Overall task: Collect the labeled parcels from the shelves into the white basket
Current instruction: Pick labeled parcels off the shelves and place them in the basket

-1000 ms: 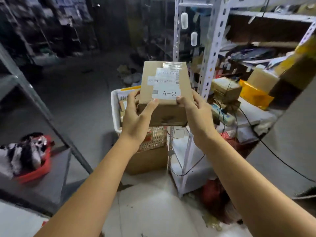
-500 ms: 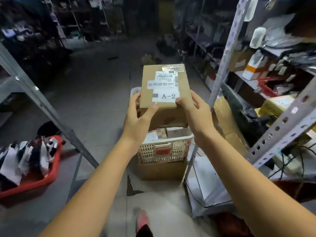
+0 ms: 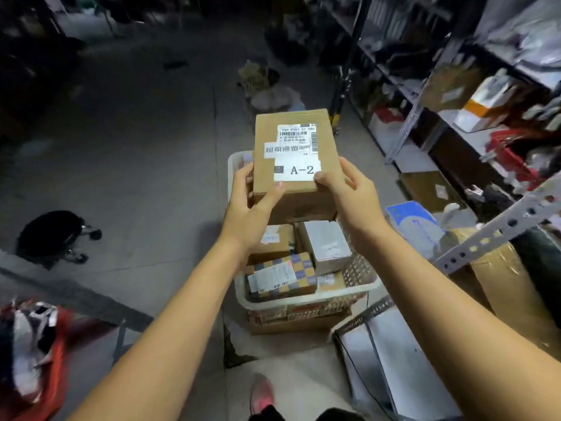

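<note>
Both hands hold one cardboard parcel [image 3: 293,153] in the air, its white label reading "A-2" facing up. The left hand [image 3: 249,211] closes on the near left corner, thumb on the top face and the other fingers [image 3: 243,177] wrapped along the left side. The right hand [image 3: 349,192] grips the near right corner, thumb pressed on the edge of the label, the remaining fingers curled around the right side. Directly below the fingers sits the white basket [image 3: 306,299], resting on a cardboard box on the floor. Inside it, just beneath the wrists, lie several parcels: a checkered box [image 3: 282,275], a grey box [image 3: 328,244] and a brown one [image 3: 274,238]. Right of the right hand stand metal shelves [image 3: 485,238] crowded with goods.
</note>
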